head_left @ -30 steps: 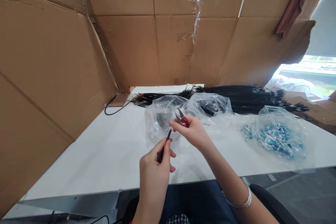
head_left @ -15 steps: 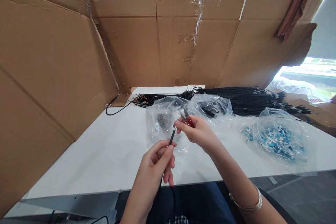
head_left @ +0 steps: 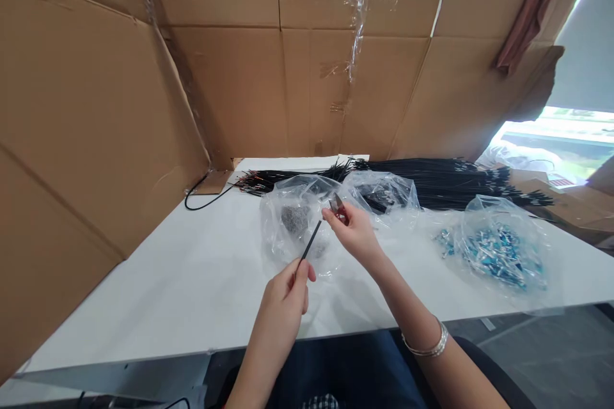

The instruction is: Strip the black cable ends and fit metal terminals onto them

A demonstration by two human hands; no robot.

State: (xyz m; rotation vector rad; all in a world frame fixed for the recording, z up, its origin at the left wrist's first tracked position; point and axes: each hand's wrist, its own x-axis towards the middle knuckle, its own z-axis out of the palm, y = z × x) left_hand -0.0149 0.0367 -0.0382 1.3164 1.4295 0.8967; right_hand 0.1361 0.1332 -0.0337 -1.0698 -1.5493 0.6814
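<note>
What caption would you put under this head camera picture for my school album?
Left hand pinches a thin black wire while right hand holds small red-handled snips above a white table.

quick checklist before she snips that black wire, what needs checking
1. Wire gripped: ok. The left hand pinches the black wire between its fingertips, the free end pointing up toward the snips.
2. Snips in hand: ok. The right hand holds the red-handled snips, blades tilted up and away.
3. Blades open: cannot tell; they are too small to make out.
4. Wire end between the blades: not ok. The tip sits beside the right hand's fingers, below the blades.
5. Left fingers away from the blades: ok.
6. Room under the hands: ok. Bare white table lies in front of the clear bags.
</note>
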